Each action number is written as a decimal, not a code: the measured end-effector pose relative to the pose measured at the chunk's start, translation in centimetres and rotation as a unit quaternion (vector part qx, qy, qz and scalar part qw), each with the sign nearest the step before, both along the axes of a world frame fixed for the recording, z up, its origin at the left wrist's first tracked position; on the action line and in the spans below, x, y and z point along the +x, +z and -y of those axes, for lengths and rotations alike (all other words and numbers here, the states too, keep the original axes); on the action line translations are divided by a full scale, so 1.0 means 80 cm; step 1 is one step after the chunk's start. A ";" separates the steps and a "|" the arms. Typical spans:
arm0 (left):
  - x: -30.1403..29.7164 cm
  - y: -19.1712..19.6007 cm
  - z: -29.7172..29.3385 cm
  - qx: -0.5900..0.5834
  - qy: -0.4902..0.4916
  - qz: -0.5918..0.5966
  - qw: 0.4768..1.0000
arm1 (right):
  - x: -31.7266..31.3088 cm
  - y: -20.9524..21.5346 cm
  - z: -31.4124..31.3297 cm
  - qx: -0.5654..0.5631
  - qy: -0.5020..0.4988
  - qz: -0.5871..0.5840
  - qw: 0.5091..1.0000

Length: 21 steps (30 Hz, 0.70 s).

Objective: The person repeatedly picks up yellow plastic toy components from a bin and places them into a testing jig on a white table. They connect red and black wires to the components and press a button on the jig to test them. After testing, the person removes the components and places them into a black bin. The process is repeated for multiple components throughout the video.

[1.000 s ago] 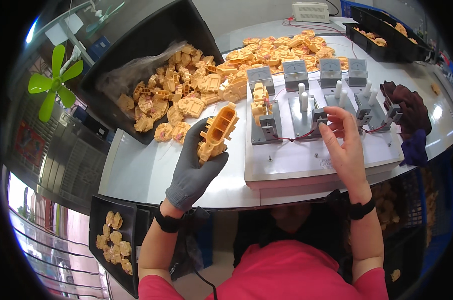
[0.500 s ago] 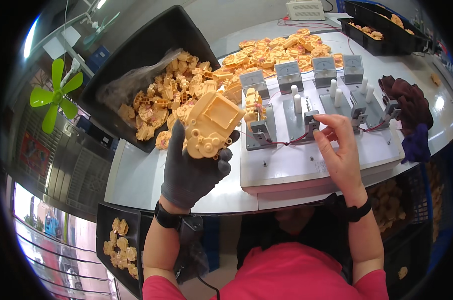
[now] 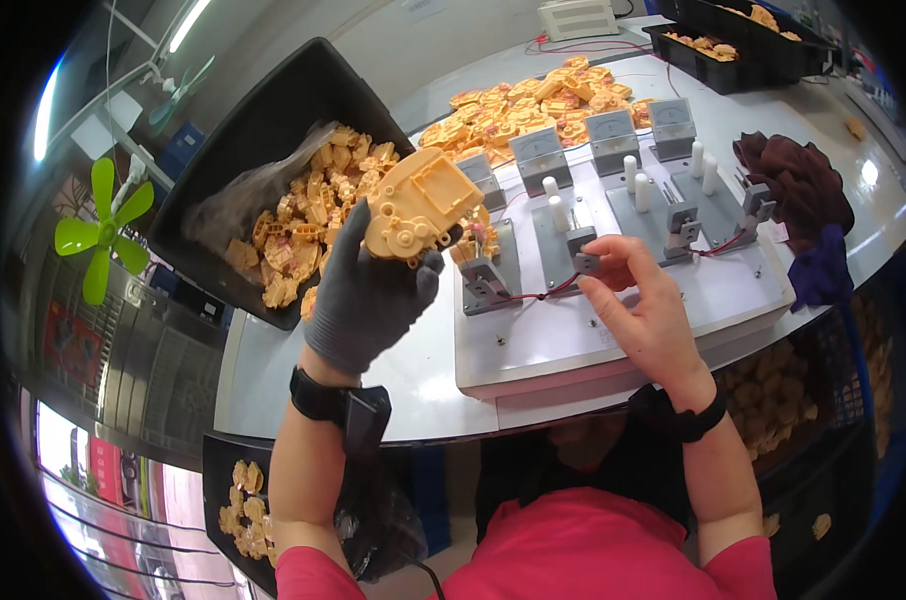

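My left hand [image 3: 368,305], in a dark grey glove, is closed around a pale orange plastic gear housing [image 3: 423,203] and holds it up over the table. The housing shows a rectangular recess and round bosses. My bare right hand [image 3: 648,315] is at a test fixture [image 3: 558,245], its index fingertip against or just beside a small dark grey block [image 3: 581,246]. Thumb and index finger are apart, with nothing seen between them. Another housing [image 3: 481,240] sits in the leftmost fixture, partly hidden behind the held one.
A large black bin [image 3: 218,165] of housings leans at the left. More housings [image 3: 533,105] are heaped behind the row of dial meters [image 3: 613,140]. Red wires link the fixtures on a white board [image 3: 613,360]. Dark cloth [image 3: 798,190] lies at the right, and black trays [image 3: 698,45] stand far right.
My left hand has raised the housing slightly and tilted it. My right hand remains beside the block, its fingers held much the same. The whole view has shifted a little.
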State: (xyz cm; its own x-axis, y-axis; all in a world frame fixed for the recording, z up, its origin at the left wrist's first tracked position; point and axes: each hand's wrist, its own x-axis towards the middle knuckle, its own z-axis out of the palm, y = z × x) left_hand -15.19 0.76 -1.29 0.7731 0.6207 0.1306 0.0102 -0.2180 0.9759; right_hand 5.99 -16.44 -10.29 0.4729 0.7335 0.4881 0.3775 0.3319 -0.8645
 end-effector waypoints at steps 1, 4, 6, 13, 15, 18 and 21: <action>0.006 0.010 -0.001 0.030 -0.024 -0.022 0.999 | 0.003 0.000 0.001 -0.007 0.006 -0.008 1.000; 0.012 0.013 -0.029 0.166 -0.080 -0.072 0.980 | 0.010 -0.003 0.003 0.003 0.036 -0.034 0.999; 0.022 0.019 -0.036 0.278 -0.081 -0.131 0.948 | 0.013 -0.007 0.002 0.018 0.043 -0.047 0.998; 0.037 0.025 -0.049 0.446 -0.053 -0.243 0.860 | 0.006 -0.009 -0.002 0.046 0.022 -0.003 0.999; 0.040 0.026 -0.050 0.387 -0.096 -0.209 0.893 | 0.008 -0.007 -0.002 0.051 0.044 0.005 0.998; 0.041 0.020 -0.065 0.083 -0.156 -0.091 0.980 | 0.009 -0.007 0.000 0.057 0.065 0.002 0.996; 0.049 0.023 -0.067 0.044 -0.176 -0.066 0.981 | 0.012 -0.005 0.003 0.045 0.079 0.010 0.996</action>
State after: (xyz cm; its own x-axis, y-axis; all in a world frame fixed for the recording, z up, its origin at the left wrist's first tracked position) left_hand -11.31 6.13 0.52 0.9511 0.3037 0.0561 0.0445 -0.3146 0.9482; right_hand 6.93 -16.69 -10.66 0.3448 0.7501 0.5643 0.3320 0.4649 -0.8208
